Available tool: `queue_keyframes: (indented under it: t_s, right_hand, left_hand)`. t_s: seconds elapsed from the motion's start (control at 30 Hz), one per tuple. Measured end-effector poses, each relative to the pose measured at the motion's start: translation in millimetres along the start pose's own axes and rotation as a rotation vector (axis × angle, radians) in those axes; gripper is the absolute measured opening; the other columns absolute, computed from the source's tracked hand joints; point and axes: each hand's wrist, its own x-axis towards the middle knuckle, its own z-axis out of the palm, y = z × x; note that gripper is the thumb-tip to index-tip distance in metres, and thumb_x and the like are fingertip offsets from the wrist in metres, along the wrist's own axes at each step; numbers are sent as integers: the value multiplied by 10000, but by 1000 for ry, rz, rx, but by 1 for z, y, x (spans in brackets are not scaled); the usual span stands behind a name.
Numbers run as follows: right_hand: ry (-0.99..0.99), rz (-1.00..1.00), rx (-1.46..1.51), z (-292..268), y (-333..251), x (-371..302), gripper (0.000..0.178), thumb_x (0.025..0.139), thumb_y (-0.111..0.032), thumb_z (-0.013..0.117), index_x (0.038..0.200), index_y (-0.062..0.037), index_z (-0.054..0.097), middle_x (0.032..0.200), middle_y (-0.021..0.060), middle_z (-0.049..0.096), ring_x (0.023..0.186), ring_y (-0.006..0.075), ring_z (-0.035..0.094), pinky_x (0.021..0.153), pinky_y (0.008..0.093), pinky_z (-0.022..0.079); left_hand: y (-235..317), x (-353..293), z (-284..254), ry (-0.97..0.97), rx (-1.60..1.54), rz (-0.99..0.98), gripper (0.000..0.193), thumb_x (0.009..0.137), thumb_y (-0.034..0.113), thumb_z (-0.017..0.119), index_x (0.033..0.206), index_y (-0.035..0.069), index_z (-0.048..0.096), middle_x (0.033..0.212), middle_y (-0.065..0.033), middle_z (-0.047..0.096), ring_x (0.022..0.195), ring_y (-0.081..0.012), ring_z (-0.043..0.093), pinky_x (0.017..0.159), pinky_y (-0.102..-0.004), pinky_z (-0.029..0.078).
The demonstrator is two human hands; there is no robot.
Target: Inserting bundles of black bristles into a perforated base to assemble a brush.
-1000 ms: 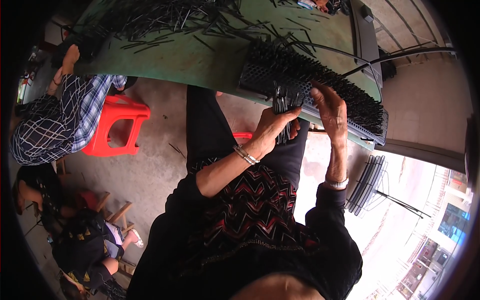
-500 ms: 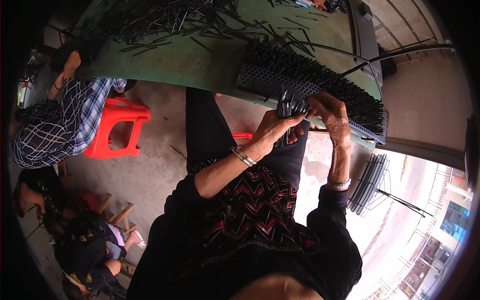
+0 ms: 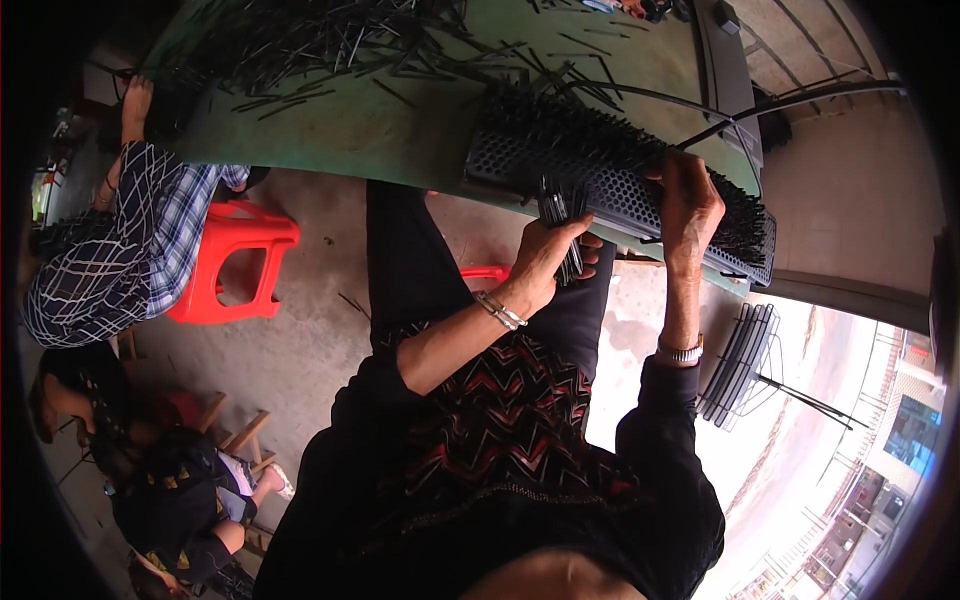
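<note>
My left hand [image 3: 548, 254] is closed round a bundle of thin black sticks [image 3: 563, 212], held upright just before the table's near edge. A long dark perforated rack [image 3: 600, 190] lies along that edge, its far rows crowded with upright black sticks [image 3: 590, 128] and its near rows showing bare holes. Over the rack's near rows, towards its right half, is my right hand [image 3: 690, 207], fingers pinched together at the holes. Whatever is between those fingertips is too small and hidden to make out.
A heap of loose black sticks [image 3: 330, 45] covers the far left of the green table [image 3: 330, 130]. Curved black rods [image 3: 735, 122] reach over the rack from the right. A red plastic stool [image 3: 240, 260] and other people sit at left. A wire rack [image 3: 740, 365] stands lower right.
My right hand has moved right and away from the bundle, onto the rack's holes. My left hand, still gripping the sticks, has shifted slightly left.
</note>
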Motion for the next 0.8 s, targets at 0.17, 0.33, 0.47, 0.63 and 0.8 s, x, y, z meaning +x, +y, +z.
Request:
queue_keyframes:
  t_s: [0.17, 0.33, 0.47, 0.63, 0.8]
  right_hand:
    - [-72, -88, -93, 5, 1, 0, 112, 902, -81, 584, 972, -26, 652, 768, 64, 682, 729, 108, 654, 668, 248, 495]
    - [-176, -248, -123, 12, 13, 6, 121, 877, -88, 626, 982, -39, 662, 865, 58, 647, 750, 120, 642, 657, 270, 504]
    - [-189, -246, -295, 16, 3, 8, 155, 840, -125, 673, 987, -85, 694, 883, 56, 610, 734, 169, 624, 640, 286, 497]
    - [-93, -287, -338, 18, 1, 4, 182, 833, -148, 683, 1009, -124, 717, 877, 52, 613, 729, 181, 621, 650, 291, 485]
    - [-64, -148, -308, 17, -2, -6, 179, 876, -206, 643, 1021, -135, 720, 888, 46, 626, 754, 178, 628, 654, 301, 483]
  left_hand:
    - [-2, -2, -2, 33, -56, 62, 195, 860, 222, 672, 886, 33, 635, 761, -92, 668, 608, -163, 630, 504, -298, 525]
    - [0, -5, -4, -19, -52, 82, 184, 865, 194, 671, 919, 23, 632, 782, -101, 662, 629, -151, 614, 547, -313, 556]
    - [0, -5, -3, -47, -47, 79, 190, 865, 211, 676, 894, 28, 635, 750, -90, 647, 604, -146, 590, 550, -319, 542]
    - [4, -10, 0, -81, -36, 100, 233, 879, 268, 669, 860, 41, 621, 680, -59, 593, 599, -136, 558, 553, -315, 516]
    - [5, -15, -1, -104, 1, 108, 263, 888, 292, 657, 874, 35, 608, 660, -50, 570, 590, -136, 542, 557, -322, 506]
